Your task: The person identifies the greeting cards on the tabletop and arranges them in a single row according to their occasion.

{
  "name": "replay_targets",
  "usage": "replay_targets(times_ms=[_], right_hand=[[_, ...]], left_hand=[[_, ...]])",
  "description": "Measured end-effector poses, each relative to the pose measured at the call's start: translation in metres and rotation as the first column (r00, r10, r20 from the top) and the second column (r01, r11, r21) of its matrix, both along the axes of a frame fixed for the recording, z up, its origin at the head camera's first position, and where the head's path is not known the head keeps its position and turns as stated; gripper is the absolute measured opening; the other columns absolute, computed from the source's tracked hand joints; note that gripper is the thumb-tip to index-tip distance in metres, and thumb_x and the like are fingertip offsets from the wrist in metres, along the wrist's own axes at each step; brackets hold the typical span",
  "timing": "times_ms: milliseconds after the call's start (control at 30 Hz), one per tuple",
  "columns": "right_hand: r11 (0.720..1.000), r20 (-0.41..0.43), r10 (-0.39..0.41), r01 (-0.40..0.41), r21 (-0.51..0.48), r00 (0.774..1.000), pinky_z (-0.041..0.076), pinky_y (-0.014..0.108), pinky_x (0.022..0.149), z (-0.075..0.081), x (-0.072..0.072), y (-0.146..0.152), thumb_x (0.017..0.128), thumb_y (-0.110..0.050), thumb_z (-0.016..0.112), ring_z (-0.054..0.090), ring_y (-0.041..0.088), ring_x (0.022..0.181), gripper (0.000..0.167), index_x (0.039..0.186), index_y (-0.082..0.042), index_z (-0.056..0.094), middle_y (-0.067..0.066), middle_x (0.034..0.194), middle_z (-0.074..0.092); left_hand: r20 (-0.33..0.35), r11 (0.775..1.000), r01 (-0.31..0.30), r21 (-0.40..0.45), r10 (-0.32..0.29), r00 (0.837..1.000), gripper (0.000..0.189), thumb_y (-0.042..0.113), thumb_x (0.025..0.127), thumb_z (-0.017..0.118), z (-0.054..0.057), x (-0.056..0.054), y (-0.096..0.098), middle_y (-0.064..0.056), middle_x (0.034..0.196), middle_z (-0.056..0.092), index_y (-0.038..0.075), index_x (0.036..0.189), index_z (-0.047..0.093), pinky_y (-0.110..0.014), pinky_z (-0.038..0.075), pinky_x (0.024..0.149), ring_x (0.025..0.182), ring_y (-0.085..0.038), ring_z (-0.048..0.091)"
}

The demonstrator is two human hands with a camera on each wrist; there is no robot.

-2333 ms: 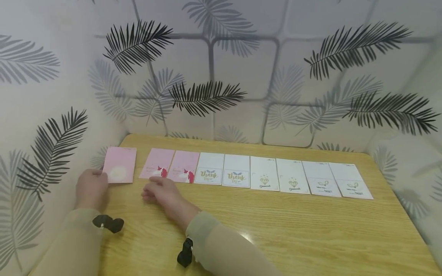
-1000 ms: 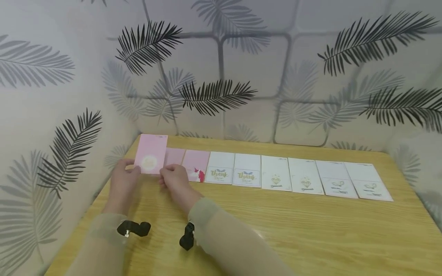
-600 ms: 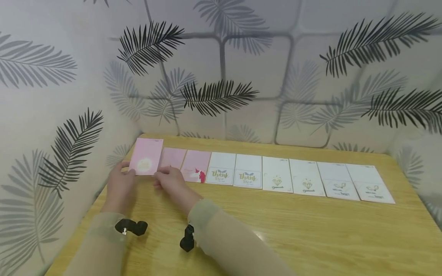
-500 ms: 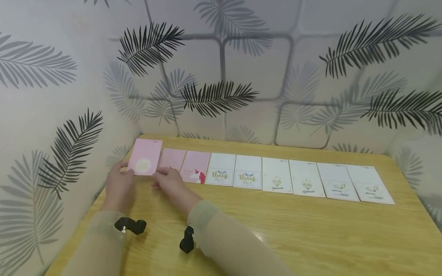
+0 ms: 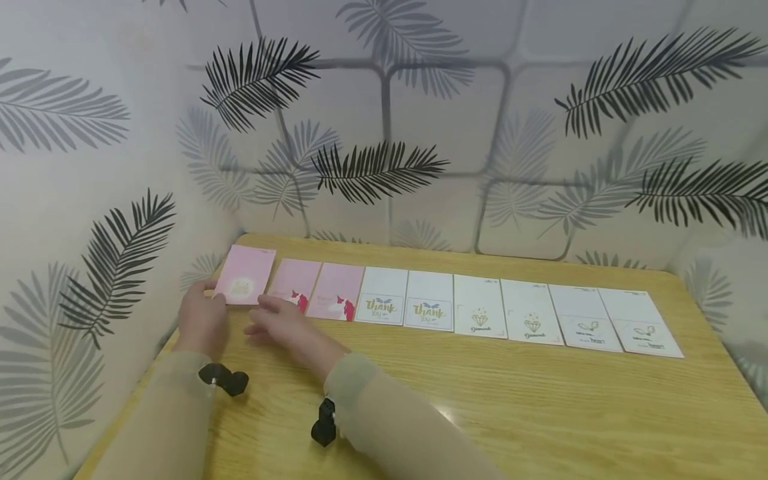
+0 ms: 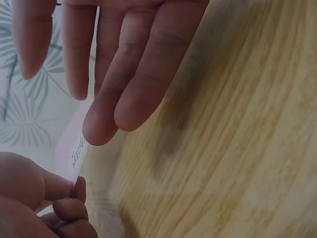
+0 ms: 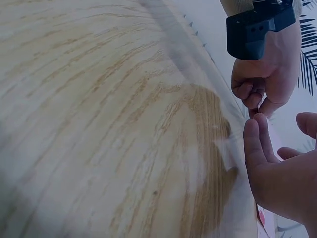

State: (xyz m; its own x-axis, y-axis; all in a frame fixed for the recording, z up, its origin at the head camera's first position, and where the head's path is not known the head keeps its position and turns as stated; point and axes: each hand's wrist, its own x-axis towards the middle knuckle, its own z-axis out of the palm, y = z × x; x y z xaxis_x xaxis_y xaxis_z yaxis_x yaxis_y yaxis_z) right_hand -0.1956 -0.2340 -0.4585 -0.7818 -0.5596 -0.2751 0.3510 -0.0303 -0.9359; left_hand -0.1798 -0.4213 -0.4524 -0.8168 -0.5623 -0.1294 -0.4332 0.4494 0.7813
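At the left end of a row of cards, my left hand pinches the near left corner of a pink greeting card with a pale glowing spot. The left wrist view shows the same card edge-on, its corner between thumb and curled fingers. My right hand is just right of the card's near right corner, fingers extended and not curled round anything. In the right wrist view the right hand reaches fingertips close to the left hand. Whether the card lies flat on the table cannot be told.
To the right, two pink unicorn cards, two "Thank you" cards, two diamond cards and two winged-motif cards lie side by side on the wooden table. A leaf-patterned wall rises behind and at the left.
The left hand has brought the pink card to the row's left end, then lowered it slightly left. The right hand, earlier at its near right corner, has drawn back with fingers spread straighter.
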Motion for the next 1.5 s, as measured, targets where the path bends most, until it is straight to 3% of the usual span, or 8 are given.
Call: replay_targets(times_ms=[100,300,433,733,967,1133,1400,1500], right_hand=[[1.0,0.004,0.018,-0.018,-0.009,1.0,0.057,0.046,0.107,-0.002,0.002,0.001,0.11,-0.019,0.07,0.079,0.032,0.111,0.055,0.161,-0.006,0.055,0.013,0.117,0.08],[0.998,0.017,0.047,-0.047,-0.031,0.999,0.059,0.046,0.104,-0.003,0.004,0.003,0.109,-0.02,0.071,0.078,0.03,0.113,0.058,0.162,-0.005,0.053,0.009,0.14,0.071],[0.998,0.035,0.06,-0.059,-0.031,0.998,0.059,0.046,0.104,-0.005,0.006,0.005,0.11,-0.021,0.071,0.077,0.03,0.115,0.058,0.162,-0.006,0.052,0.009,0.152,0.065],[0.991,0.023,0.071,-0.068,-0.113,0.997,0.058,0.044,0.105,-0.013,0.009,0.008,0.111,-0.015,0.068,0.075,0.033,0.12,0.06,0.165,0.001,0.046,0.016,0.165,0.052],[0.984,0.006,0.081,-0.079,-0.161,0.997,0.057,0.042,0.107,-0.02,0.009,0.009,0.112,-0.012,0.066,0.074,0.029,0.122,0.06,0.166,0.002,0.043,0.018,0.162,0.055],[0.981,-0.011,0.089,-0.09,-0.173,0.996,0.057,0.041,0.107,-0.022,0.009,0.01,0.112,-0.013,0.065,0.074,0.028,0.122,0.06,0.166,0.001,0.042,0.019,0.159,0.057],[0.982,-0.046,0.086,-0.093,-0.165,0.995,0.056,0.04,0.109,-0.026,0.007,0.016,0.113,-0.014,0.063,0.074,0.032,0.124,0.06,0.167,0.002,0.041,0.019,0.157,0.059],[0.983,-0.063,0.088,-0.097,-0.156,0.994,0.055,0.04,0.11,-0.025,0.006,0.018,0.114,-0.015,0.063,0.073,0.033,0.126,0.061,0.167,0.002,0.04,0.019,0.157,0.059]], left_hand=[[0.023,1.0,0.01,0.004,-0.01,1.0,0.054,0.013,0.108,0.039,-0.003,-0.001,-0.004,-0.029,0.152,0.05,-0.002,0.16,0.044,-0.058,0.039,0.107,0.129,-0.043,0.048],[0.059,1.0,0.015,-0.005,-0.014,0.998,0.055,0.013,0.109,0.037,-0.006,-0.003,-0.007,-0.03,0.164,0.043,-0.002,0.161,0.043,-0.065,0.033,0.121,0.149,-0.048,0.041],[0.086,0.999,0.014,-0.041,-0.01,0.996,0.055,0.014,0.11,0.035,-0.006,-0.003,-0.009,-0.032,0.165,0.043,-0.003,0.162,0.042,-0.066,0.031,0.123,0.153,-0.051,0.039],[0.089,0.991,-0.008,-0.131,0.02,0.996,0.051,0.016,0.11,0.038,-0.011,-0.003,-0.009,-0.032,0.151,0.054,-0.003,0.157,0.049,-0.065,0.039,0.114,0.14,-0.051,0.05],[0.081,0.973,-0.039,-0.228,0.059,0.995,0.047,0.015,0.107,0.041,-0.009,-0.005,-0.007,-0.036,0.145,0.058,-0.01,0.145,0.054,-0.067,0.042,0.111,0.136,-0.056,0.053],[0.085,0.968,-0.053,-0.245,0.076,0.993,0.047,0.016,0.107,0.044,-0.008,-0.008,-0.003,-0.037,0.143,0.059,-0.012,0.143,0.056,-0.067,0.043,0.11,0.133,-0.056,0.055],[0.023,0.956,-0.04,-0.292,0.049,0.999,0.049,0.019,0.105,0.051,-0.015,-0.009,0.003,-0.042,0.139,0.054,-0.013,0.142,0.056,-0.07,0.044,0.107,0.13,-0.06,0.052],[0.03,0.948,0.012,-0.318,-0.003,1.0,0.054,0.025,0.105,0.057,-0.022,-0.011,0.004,-0.043,0.146,0.045,-0.01,0.146,0.056,-0.071,0.044,0.108,0.132,-0.061,0.049]])
